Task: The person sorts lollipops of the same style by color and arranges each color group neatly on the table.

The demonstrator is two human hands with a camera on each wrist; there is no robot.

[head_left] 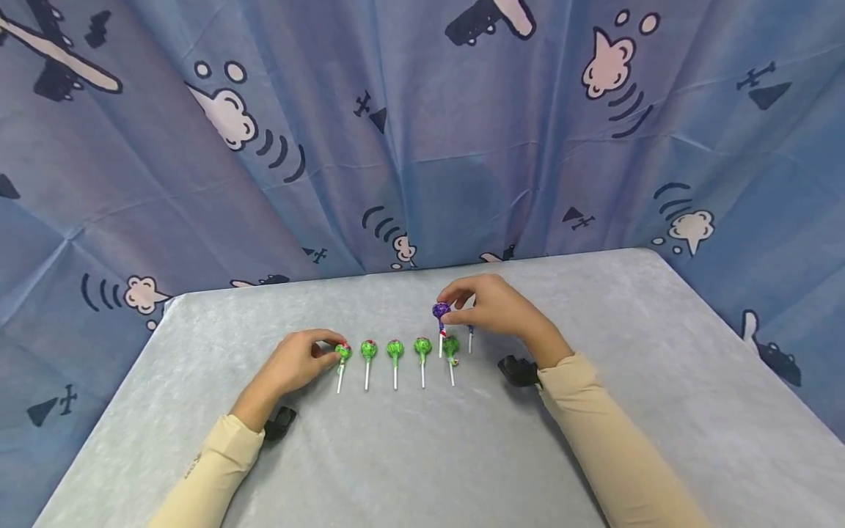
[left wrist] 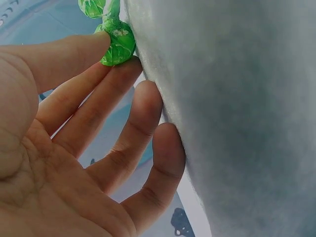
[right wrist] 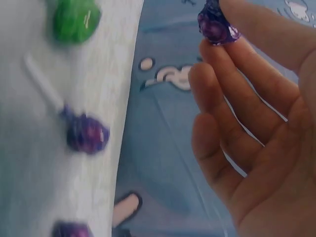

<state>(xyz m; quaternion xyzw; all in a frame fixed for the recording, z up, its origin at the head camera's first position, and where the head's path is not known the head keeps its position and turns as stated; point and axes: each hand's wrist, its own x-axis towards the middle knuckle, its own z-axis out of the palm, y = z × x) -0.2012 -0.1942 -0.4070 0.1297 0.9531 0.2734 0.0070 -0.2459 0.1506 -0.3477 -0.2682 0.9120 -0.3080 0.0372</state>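
Two beige sleeves (head_left: 614, 447) come in from the bottom of the frame, each with a black wrist device (head_left: 518, 371) near its cuff. The left forearm slants up and right, and the left hand (head_left: 297, 364) lies left of centre, thumb and a finger pinching the head of the leftmost green lollipop (head_left: 342, 352); in the left wrist view its other fingers are spread and slightly bent. The right forearm slants up and left, and the right hand (head_left: 491, 304), right of centre, pinches a purple lollipop (head_left: 441, 311) by its head, raised with the stick pointing down, near the right end of the green row.

Four more green lollipops (head_left: 394, 350) lie between the two hands at mid-frame, heads up the frame, on the grey tabletop (head_left: 396, 455). Another purple lollipop (head_left: 471, 340) lies partly hidden behind the right hand. A blue patterned curtain (head_left: 462, 176) fills the upper frame.
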